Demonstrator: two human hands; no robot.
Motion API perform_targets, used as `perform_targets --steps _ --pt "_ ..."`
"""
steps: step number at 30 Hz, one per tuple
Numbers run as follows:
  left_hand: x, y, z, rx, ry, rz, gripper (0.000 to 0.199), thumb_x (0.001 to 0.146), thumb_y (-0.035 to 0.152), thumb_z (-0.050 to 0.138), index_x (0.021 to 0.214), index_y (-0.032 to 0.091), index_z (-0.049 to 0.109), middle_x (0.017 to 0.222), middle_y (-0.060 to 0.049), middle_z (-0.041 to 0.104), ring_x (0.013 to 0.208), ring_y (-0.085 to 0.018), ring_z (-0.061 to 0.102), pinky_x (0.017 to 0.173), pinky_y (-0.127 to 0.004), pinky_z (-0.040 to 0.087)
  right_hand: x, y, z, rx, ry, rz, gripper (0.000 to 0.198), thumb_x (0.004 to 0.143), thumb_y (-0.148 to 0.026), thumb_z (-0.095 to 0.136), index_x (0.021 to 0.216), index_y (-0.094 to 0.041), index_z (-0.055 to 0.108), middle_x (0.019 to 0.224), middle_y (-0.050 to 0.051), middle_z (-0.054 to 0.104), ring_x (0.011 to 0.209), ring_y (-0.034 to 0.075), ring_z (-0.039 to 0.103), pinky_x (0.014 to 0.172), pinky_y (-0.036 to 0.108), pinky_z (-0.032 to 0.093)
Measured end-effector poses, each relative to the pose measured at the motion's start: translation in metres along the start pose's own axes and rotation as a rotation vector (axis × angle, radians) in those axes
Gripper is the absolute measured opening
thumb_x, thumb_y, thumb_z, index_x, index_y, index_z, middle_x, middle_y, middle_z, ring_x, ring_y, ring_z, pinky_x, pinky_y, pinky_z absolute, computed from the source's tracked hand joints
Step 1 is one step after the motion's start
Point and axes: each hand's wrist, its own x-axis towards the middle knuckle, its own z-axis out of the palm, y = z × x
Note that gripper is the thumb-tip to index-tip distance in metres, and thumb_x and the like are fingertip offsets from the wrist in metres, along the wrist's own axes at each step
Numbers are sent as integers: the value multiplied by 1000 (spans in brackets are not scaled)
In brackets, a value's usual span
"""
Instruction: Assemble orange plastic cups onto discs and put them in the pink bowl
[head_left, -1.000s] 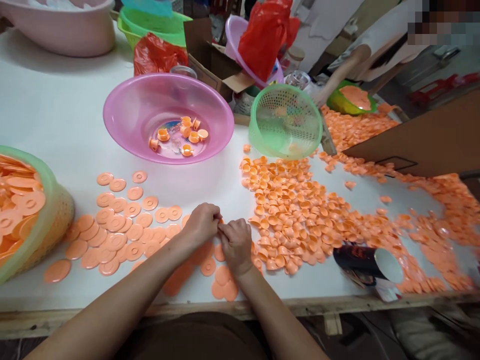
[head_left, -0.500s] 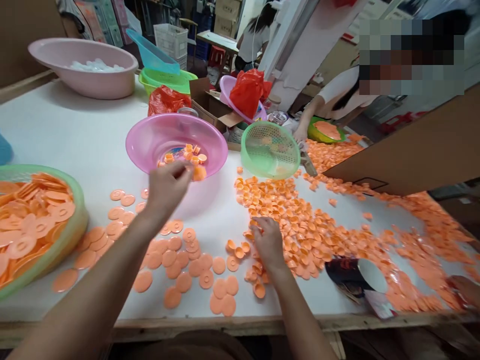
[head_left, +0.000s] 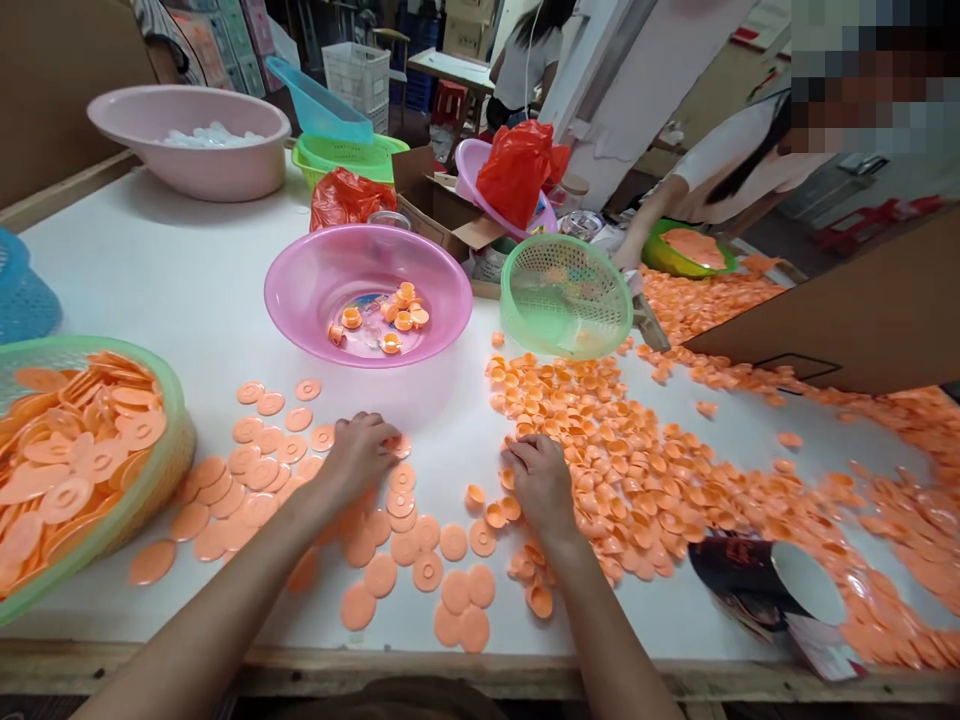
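Your left hand (head_left: pixel 364 452): fingers curled beside an orange saucer (head_left: pixel 401 446), pinch not discernible; loose saucers around it on the white table (head_left: pixel 180 262). Your right hand (head_left: pixel 541 482): fingertips gathered at the left edge of the orange cups (head_left: pixel 622 450), hold not discernible. Pink basin (head_left: pixel 300 292): beyond, containing several cup-and-saucer pieces (head_left: pixel 403 320).

The discs (head_left: pixel 427 572) and cups (head_left: pixel 538 602) look like smooth plastic with a soft shine. The magenta basin (head_left: pixel 296 290) is glossy, slightly translucent plastic; the sieve (head_left: pixel 551 340) is plastic too, pierced with holes. The red bag (head_left: pixel 516 178) is thin, crinkled, shiny film. The box (head_left: pixel 412 172) is matt cardboard, the tabletop (head_left: pixel 161 270) smooth, its edging (head_left: pixel 60 662) rough wood.
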Motion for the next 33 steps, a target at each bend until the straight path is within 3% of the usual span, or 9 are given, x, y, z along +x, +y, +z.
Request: perform_targets --steps 5,12,16,20,25,33 --pt "25 32 21 -111 38 65 23 74 19 63 95 23 68 92 -2 66 95 -21 56 83 -36 31 7 -36 21 224 -46 -74 15 88 -23 59 84 -24 73 79 3 56 80 18 54 73 31 46" --pt "26 32 31 -140 54 29 11 77 27 66 85 22 71 85 -2 68 89 -19 56 85 -35 32 3 -58 56 42 -156 -228 23 91 -11 50 81 -22 68 78 4 55 82 20 48 70 30 42" --pt "30 31 24 -215 21 -9 15 81 23 58 83 23 72 83 -2 70 86 -18 59 83 -34 38 2 -63 59 -50 -161 -259 25 91 -8 47 81 -23 64 77 4 54 80 21 45 67 31 38" --pt "44 37 16 -379 -18 -109 17 79 23 56 83 23 73 85 -1 73 77 -15 63 68 -26 43 5 -63 58 -89 -170 -287 25 93 -10 46 79 -22 63 78 5 54 79 21 45 66 32 38" --pt "56 44 17 -317 -56 -152 11 70 18 58 62 20 66 69 0 68 66 -15 60 59 -25 39 8 -60 60 -123 -201 -289 29 93 -8 43 77 -23 63 77 5 54 79 22 44 65 32 37" --pt "43 45 19 -227 -24 -167 18 78 29 54 70 20 67 77 -3 70 75 -16 60 64 -25 39 4 -70 62 -181 -164 -247 29 89 -6 45 80 -21 68 81 8 59 83 24 45 70 36 41"
